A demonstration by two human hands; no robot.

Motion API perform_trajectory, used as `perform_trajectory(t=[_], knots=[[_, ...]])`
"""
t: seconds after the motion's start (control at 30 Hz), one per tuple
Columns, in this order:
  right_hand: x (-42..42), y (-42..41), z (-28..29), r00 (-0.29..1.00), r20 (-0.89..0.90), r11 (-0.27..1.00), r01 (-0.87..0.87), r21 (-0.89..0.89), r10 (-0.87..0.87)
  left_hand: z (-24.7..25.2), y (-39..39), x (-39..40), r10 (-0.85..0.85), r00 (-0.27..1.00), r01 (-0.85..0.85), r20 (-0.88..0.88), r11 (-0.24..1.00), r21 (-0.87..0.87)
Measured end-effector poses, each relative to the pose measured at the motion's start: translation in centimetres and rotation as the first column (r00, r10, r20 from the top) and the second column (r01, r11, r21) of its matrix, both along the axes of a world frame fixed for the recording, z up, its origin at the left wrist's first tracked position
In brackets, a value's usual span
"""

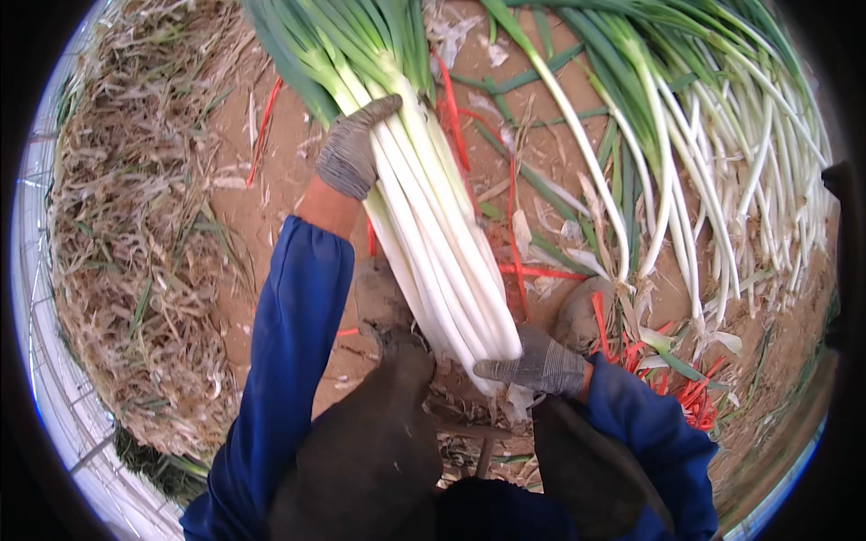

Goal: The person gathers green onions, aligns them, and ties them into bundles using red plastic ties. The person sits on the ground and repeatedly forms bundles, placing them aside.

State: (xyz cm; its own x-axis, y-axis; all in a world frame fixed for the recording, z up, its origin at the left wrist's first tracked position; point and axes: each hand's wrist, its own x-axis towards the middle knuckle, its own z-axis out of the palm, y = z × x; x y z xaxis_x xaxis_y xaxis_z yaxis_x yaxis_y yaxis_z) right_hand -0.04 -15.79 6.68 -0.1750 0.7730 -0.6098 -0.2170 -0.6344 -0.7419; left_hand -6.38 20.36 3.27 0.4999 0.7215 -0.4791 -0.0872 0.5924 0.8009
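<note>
A thick bundle of long green onions (433, 237) slants across the middle of the view, green leaves at the top and white stalk ends toward me. My left hand (355, 145), in a grey-brown knitted glove, grips the upper part where white turns to green, its thumb lying across the stalks. Low on the bundle, my gloved right hand (538, 362) holds the white ends from the right side, fingers partly hidden beneath them. The bundle is above the bare soil, in front of my knees.
A large pile of loose green onions (744, 169) lies at the right. Dry peelings and trimmed leaves (142, 237) are heaped along the left. Red plastic strips (697, 399) lie bunched at lower right, with more scattered on the soil (237, 223). A low stool frame (473, 433) shows between my legs.
</note>
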Motion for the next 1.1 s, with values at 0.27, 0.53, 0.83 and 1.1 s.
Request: perform_trajectory(t=[0.27, 0.53, 0.83, 1.1], knots=[[-0.1, 0.0, 0.4, 0.999, -0.024, 0.995, 0.034, -0.090, -0.037, 1.4, -2.4, 1.7, 0.079, 0.962, -0.014, -0.262, 0.970, 0.242], [-0.4, -0.6, -0.6, 0.997, 0.080, 1.000, -0.002, 0.002, 0.002, 4.1, -6.9, 0.2, 0.246, 0.862, 0.251, -0.443, 0.552, 0.795], [-1.1, -0.7, -1.4, 0.991, 0.128, 0.998, 0.023, 0.059, -0.031, 4.8, -2.0, 2.7, 0.206, 0.569, 0.801, -0.796, -0.358, 0.480], [-1.4, -0.6, -2.2, 0.983, 0.181, 1.000, 0.008, -0.001, -0.008, 2.3, -3.3, 0.6, 0.278, 0.605, 0.796, -0.746, -0.205, 0.569]])
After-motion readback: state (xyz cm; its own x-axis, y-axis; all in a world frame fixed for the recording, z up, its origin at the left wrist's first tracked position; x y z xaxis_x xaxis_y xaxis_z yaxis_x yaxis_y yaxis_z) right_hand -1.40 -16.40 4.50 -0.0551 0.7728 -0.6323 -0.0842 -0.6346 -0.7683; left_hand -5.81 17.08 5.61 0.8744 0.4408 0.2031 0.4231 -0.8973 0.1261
